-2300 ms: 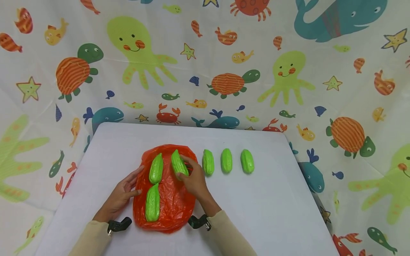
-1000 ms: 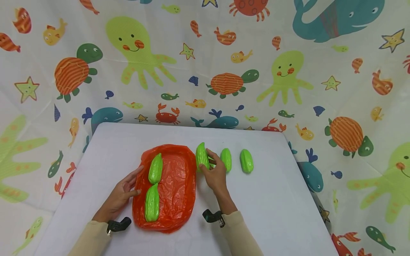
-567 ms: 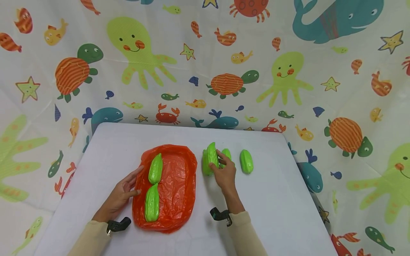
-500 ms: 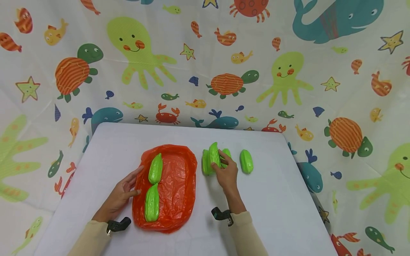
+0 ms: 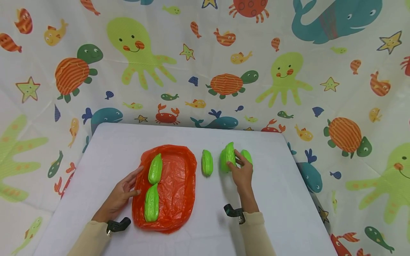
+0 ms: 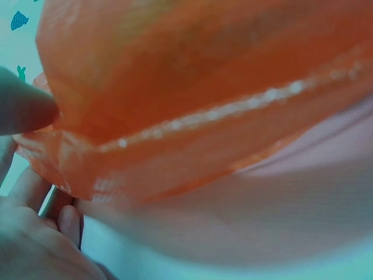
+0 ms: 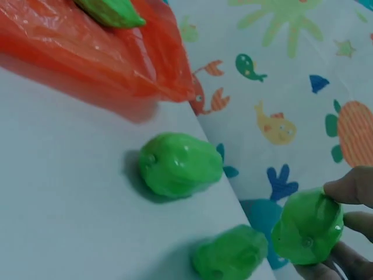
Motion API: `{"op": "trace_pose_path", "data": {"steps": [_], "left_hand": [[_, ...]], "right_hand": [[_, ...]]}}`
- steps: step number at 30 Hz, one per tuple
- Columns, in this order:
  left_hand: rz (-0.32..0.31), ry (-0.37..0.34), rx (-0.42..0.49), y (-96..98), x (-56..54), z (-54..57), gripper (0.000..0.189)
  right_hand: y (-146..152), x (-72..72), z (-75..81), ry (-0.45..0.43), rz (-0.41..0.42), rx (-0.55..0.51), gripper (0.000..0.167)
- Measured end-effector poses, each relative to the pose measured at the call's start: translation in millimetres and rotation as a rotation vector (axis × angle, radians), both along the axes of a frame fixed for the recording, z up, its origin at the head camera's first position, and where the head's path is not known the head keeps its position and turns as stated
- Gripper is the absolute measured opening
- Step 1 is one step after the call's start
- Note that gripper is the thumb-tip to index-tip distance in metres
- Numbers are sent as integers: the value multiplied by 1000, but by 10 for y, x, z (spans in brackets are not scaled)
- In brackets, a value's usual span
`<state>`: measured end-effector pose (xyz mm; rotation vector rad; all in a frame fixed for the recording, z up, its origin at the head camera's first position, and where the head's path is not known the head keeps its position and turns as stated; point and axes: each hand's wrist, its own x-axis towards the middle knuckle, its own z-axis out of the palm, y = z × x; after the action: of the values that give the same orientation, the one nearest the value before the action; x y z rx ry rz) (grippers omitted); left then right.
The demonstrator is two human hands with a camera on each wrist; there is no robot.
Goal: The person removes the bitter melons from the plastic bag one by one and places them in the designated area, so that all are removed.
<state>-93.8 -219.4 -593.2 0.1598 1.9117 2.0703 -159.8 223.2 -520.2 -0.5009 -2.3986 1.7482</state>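
The right hand (image 5: 242, 170) clamps thumb and fingers on a ridged green gourd (image 5: 229, 153), raised over the desk (image 5: 282, 199) at 2 o'clock from the red film-covered tray (image 5: 177, 177). Expect a light, stiff, slightly slippery body; grasp mid-length, across the ribs. Surface: glossy, tip tapered. Tray film: thin, crinkled. The left hand (image 5: 119, 199), at 9 o'clock, touches the rim, fingers apart; finger pressure cannot be determined.

The green gourds (image 5: 229, 154) look glossy, the red wrapping (image 5: 176, 188) crinkled shiny plastic (translucent up close), the backdrop (image 5: 211, 57) matt cloth.
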Motion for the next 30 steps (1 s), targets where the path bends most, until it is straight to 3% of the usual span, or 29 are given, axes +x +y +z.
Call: {"op": "trace_pose_path", "data": {"steps": [14,30], "left_hand": [[2,0,9,0,8,5,81],[-1,-1,5,-4,-12,-20,82]], "right_hand": [[349,-24,23,-44,-22,43,61],[733,-56,77,-14,-127,77,59]]}}
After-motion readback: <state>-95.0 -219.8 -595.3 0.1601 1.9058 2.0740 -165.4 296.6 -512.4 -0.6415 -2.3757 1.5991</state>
